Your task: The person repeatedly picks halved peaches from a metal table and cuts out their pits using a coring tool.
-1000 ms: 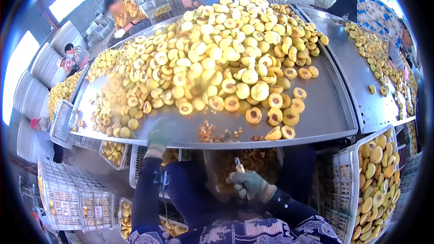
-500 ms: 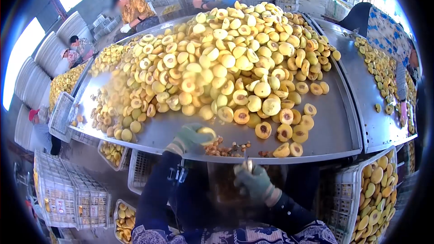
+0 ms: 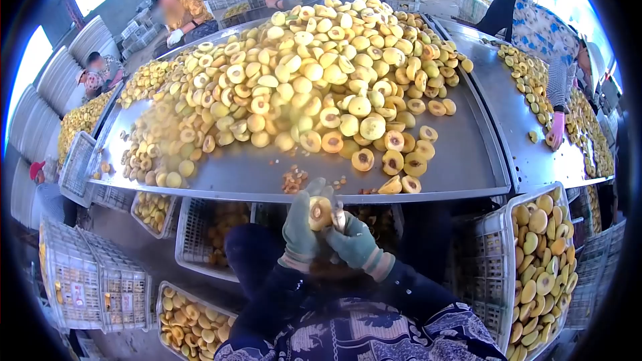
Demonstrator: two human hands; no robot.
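Just below the table's near edge, my gloved left hand is closed around a peach half, its brown pit hollow facing up. My gloved right hand is closed on a small metal tool that sits against the right side of the fruit; its exact shape is partly hidden by the fingers. Beyond my hands, a large heap of yellow peach halves covers much of the metal table. Small brown pit pieces lie near the table's edge.
A crate of peach halves stands at my right, another crate at my lower left. Stacked white crates are at far left. Co-workers sit around, one with a pink-gloved hand at the right-hand table.
My left hand has come back from over the table with the peach half. My right hand has risen with the tool to meet it. The whole view has shifted slightly.
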